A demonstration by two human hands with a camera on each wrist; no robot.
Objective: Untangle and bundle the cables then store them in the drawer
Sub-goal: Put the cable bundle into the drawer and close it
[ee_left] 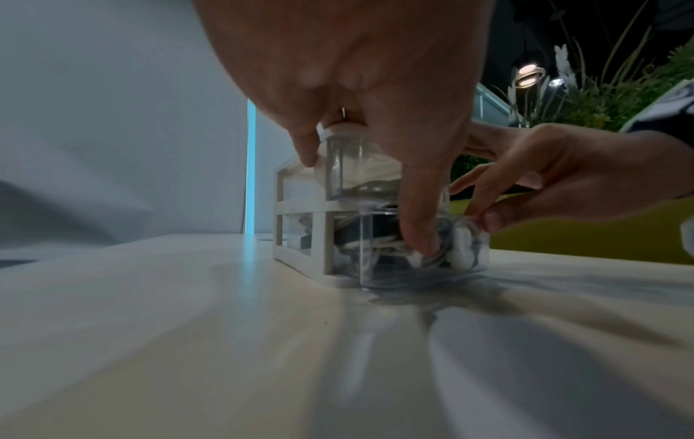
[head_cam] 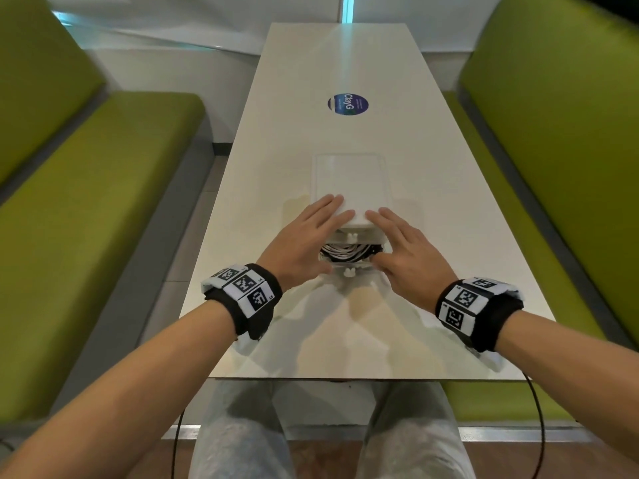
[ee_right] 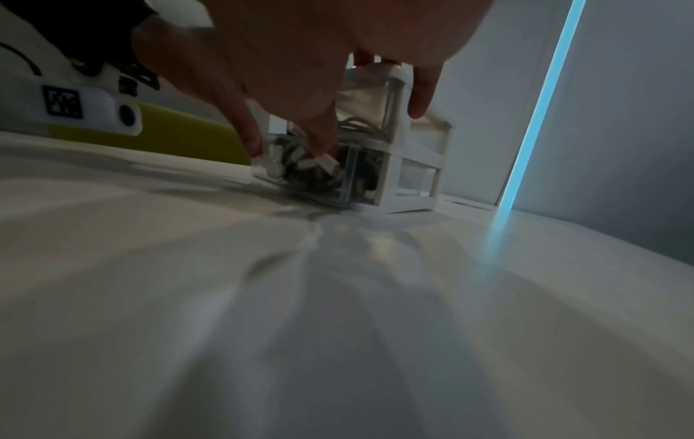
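Observation:
A small white drawer unit [head_cam: 349, 178] stands in the middle of the white table [head_cam: 449, 236]. Its clear lower drawer [head_cam: 350, 268] is pulled partly out toward me, and coiled white and dark cables [head_cam: 349, 254] lie inside. My left hand [head_cam: 307, 240] lays straight fingers on the unit's top left, with its thumb [ee_left: 420, 237] pressed against the drawer front. My right hand [head_cam: 408, 254] mirrors it on the right, thumb [ee_left: 495, 221] at the drawer's front corner. In the right wrist view the cables [ee_right: 300, 172] show through the clear drawer wall [ee_right: 349, 184]. The upper drawer [ee_left: 349, 166] also holds a cable.
Green bench seats [head_cam: 103, 202] [head_cam: 560, 150] run along both sides of the narrow table. A round blue sticker [head_cam: 348, 104] lies farther up the table. A wall closes the far end. The table's near edge [head_cam: 363, 379] is above my knees.

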